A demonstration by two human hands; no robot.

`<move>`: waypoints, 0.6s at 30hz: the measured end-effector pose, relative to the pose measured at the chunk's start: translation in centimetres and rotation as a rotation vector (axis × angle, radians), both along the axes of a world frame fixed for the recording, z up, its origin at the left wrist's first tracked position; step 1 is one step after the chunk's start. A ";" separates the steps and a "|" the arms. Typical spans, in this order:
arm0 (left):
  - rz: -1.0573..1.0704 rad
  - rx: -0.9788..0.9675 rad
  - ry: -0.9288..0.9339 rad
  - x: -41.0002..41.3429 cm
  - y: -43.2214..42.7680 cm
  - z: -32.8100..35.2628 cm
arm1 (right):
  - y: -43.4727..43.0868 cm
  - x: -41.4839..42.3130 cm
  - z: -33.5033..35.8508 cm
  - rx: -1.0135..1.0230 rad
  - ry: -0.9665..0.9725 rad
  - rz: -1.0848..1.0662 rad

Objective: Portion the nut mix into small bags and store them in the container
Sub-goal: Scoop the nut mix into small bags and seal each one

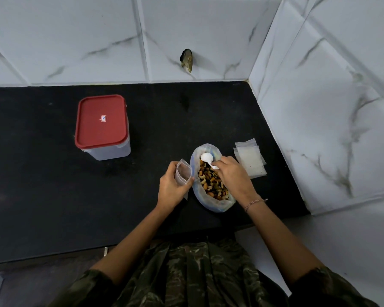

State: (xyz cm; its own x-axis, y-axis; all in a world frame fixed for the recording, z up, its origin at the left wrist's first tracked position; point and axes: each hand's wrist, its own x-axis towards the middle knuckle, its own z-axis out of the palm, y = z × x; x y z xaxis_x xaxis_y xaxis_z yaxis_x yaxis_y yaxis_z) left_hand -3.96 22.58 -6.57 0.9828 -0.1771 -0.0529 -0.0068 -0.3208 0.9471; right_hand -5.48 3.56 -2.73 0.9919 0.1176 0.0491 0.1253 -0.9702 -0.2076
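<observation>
A large clear bag of nut mix (213,185) lies open on the black counter (53,185). My right hand (233,176) grips a white plastic spoon (207,158) by its handle, its bowl held over the far end of the nuts. Just left of the big bag, my left hand (172,188) holds a small clear zip bag (183,172) upright with its mouth open. A stack of empty small bags (251,161) lies to the right of the nut bag. The clear container with a red lid (102,125) stands shut at the back left.
White marble-tiled walls close off the back and the right side of the counter. A dark hole (187,59) marks the back wall. The counter's front edge runs just before my body.
</observation>
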 end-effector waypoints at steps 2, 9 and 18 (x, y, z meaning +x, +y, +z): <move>-0.009 0.005 -0.011 -0.2 -0.1 -0.4 | -0.2 -0.1 0.1 0.028 0.002 -0.028; -0.041 0.024 -0.008 -0.2 -0.4 -0.9 | -1.5 0.2 1.2 0.085 -0.028 -0.046; -0.044 0.041 -0.025 -0.1 -0.5 -1.3 | -0.9 1.6 0.7 0.123 0.037 -0.076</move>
State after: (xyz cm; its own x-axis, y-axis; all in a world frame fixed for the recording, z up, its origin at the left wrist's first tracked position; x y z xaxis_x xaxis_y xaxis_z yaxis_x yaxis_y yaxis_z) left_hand -4.06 22.09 -7.89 0.9751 -0.2187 -0.0365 -0.0454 -0.3581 0.9326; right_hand -3.88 2.62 -2.03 0.9990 0.0378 0.0220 0.0429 -0.9436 -0.3283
